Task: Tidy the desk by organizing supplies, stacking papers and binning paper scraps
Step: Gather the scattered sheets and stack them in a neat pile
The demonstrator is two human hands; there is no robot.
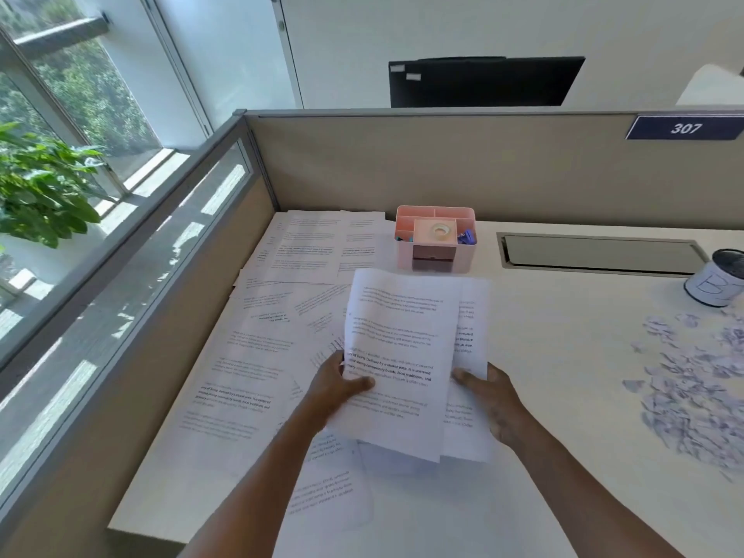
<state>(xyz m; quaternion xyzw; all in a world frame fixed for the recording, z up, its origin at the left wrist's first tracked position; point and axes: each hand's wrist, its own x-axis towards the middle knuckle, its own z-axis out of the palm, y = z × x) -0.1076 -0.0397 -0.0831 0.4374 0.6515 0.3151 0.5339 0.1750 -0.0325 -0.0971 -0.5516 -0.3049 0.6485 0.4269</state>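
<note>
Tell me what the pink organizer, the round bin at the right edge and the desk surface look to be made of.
Pink organizer: likely moulded plastic, matte, with thin even walls and rounded corners.
Round bin: possibly metal mesh, judging by its dark speckled inside; white paper with handwriting wraps the outside.
Desk surface: probably laminate, smooth, off-white and matte, with no grain or glare.

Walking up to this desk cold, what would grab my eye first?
Probably the sheaf of printed pages held up mid-desk, the left hand and right hand gripping its lower edges. Next, loose sheets strewn across the left side, and a heap of torn paper scraps at right, near a small tin.
</note>
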